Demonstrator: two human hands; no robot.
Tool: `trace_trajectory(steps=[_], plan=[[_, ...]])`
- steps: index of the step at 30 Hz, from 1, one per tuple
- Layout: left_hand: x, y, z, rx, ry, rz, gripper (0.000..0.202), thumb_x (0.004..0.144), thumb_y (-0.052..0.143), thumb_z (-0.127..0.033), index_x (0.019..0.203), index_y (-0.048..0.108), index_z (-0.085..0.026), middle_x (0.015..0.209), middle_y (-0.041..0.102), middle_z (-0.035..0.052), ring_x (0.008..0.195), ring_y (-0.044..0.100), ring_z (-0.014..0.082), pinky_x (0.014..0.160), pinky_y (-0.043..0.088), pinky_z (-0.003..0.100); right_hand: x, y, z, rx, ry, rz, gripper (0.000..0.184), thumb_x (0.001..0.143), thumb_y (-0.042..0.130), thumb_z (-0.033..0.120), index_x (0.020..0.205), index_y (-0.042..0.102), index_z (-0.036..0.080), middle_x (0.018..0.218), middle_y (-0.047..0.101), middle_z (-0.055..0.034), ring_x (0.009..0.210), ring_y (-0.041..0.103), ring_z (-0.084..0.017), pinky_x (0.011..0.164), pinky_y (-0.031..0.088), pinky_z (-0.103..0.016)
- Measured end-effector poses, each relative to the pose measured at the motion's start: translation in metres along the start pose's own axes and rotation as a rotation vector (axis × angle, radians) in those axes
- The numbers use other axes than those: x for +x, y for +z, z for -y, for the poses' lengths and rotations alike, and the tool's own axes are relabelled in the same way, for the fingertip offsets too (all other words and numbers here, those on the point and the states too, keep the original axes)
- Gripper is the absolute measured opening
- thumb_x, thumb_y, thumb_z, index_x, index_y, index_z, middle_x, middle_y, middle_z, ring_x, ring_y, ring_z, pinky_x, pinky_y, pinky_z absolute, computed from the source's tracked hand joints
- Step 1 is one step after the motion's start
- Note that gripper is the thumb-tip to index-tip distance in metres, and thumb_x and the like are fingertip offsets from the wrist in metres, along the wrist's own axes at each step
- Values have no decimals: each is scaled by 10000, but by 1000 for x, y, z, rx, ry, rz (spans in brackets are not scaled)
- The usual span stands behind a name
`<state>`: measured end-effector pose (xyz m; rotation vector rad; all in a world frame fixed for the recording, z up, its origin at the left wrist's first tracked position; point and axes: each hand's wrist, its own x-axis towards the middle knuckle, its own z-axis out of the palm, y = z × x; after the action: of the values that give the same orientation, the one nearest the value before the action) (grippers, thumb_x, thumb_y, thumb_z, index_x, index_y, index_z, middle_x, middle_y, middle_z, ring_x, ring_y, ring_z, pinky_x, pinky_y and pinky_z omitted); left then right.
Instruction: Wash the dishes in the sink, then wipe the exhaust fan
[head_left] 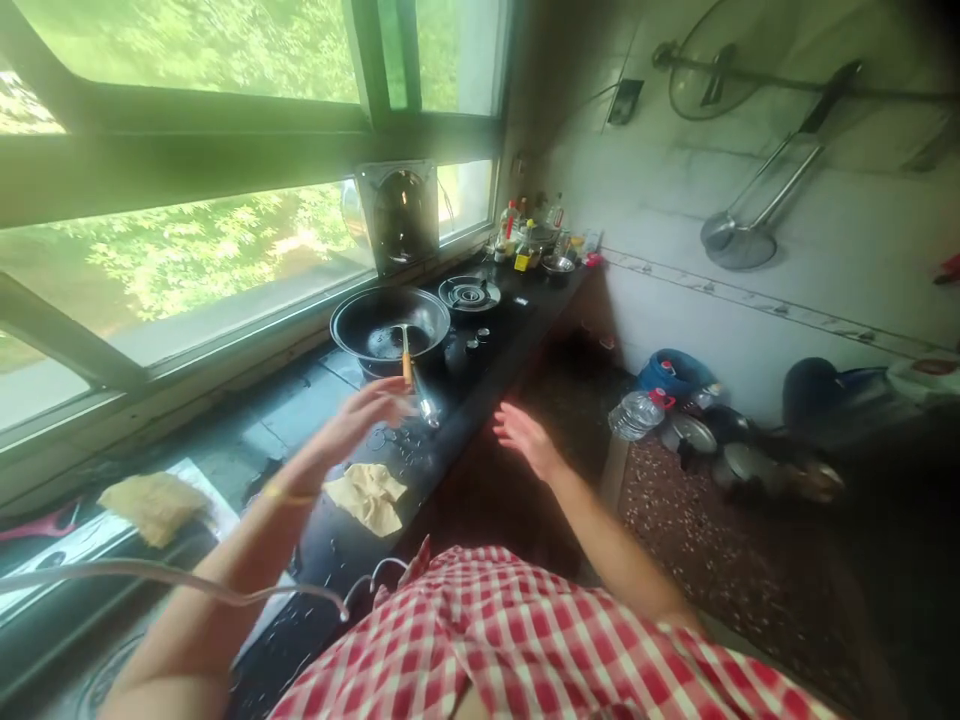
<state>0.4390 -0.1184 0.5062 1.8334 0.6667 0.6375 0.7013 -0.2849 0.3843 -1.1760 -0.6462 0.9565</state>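
Note:
My left hand [352,425] hovers over the dark counter [450,420], fingers stretched out and blurred, holding nothing. Its fingertips are close to the orange-and-metal handle of a spatula [415,385] that rests in the black wok [390,325]. My right hand [525,437] hangs open past the counter's front edge, empty. A yellow cloth [369,495] lies on the wet counter just below my left wrist.
A gas burner [469,293] sits behind the wok, with bottles and jars [529,240] at the counter's far end. Another cloth [154,503] lies at the left. Plastic bottles [637,412], pot lids and containers crowd the floor on the right. Ladles [739,240] hang on the wall.

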Motion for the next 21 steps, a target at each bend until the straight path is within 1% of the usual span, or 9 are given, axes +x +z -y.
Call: trace_trajectory(steps=[1,3,5,7,10,14,17,19,21], plan=[[28,44,-11,-19,36,120,592,807,653,-561,1253,682,-172,1251,698,141,1114,653,279,973,493,393,16,8,14,108,-31,96,513,743,762,445,1226,652,312,1250,671,-42,974,684,-179,822,574,-336],[81,125,-15,-36,147,177,586,765,692,-565,1182,724,-154,1392,603,170,1211,600,311,997,480,393,43,8,36,248,-76,177,540,723,764,508,1212,638,317,1124,693,-16,865,673,-157,734,576,-308],[129,186,-3,-45,177,93,586,769,676,-589,1152,733,-149,1451,541,180,1232,578,317,981,484,390,68,-17,47,252,-71,134,507,686,767,534,1104,663,267,897,690,4,669,610,-121,580,527,-249],[169,226,14,-72,120,27,606,758,677,-615,1120,735,-132,1291,644,186,1109,633,287,925,502,380,94,-62,52,146,-31,45,458,631,780,504,974,671,221,728,644,25,538,518,-96,459,430,-212],[213,258,24,-211,-23,-41,634,721,705,-642,1071,729,-113,913,720,118,798,654,197,755,515,326,138,-136,60,2,12,-33,365,601,743,416,879,662,195,661,627,30,509,504,-100,443,393,-215],[260,277,8,-352,-47,-310,572,713,729,-614,1001,722,-119,769,679,50,668,585,131,629,461,245,200,-206,80,-89,73,-116,192,600,694,313,728,616,193,680,646,9,626,596,-135,567,468,-243],[298,285,-6,-288,-64,-407,475,755,710,-540,968,729,-116,740,668,36,624,547,113,566,407,215,241,-216,94,-107,40,10,264,617,747,315,849,669,214,895,717,-30,863,667,-180,740,526,-282],[325,291,-12,-255,-86,-361,436,794,681,-488,999,733,-107,739,672,41,599,538,110,547,391,217,264,-204,98,-67,-38,213,417,635,789,378,1015,680,246,1046,719,-36,994,662,-195,839,532,-307],[353,292,-14,-213,-46,-318,421,824,654,-454,1042,736,-103,754,684,48,598,543,112,551,390,221,287,-188,101,-89,-99,378,463,653,785,477,1040,677,246,1000,718,-31,947,663,-200,829,536,-317]])
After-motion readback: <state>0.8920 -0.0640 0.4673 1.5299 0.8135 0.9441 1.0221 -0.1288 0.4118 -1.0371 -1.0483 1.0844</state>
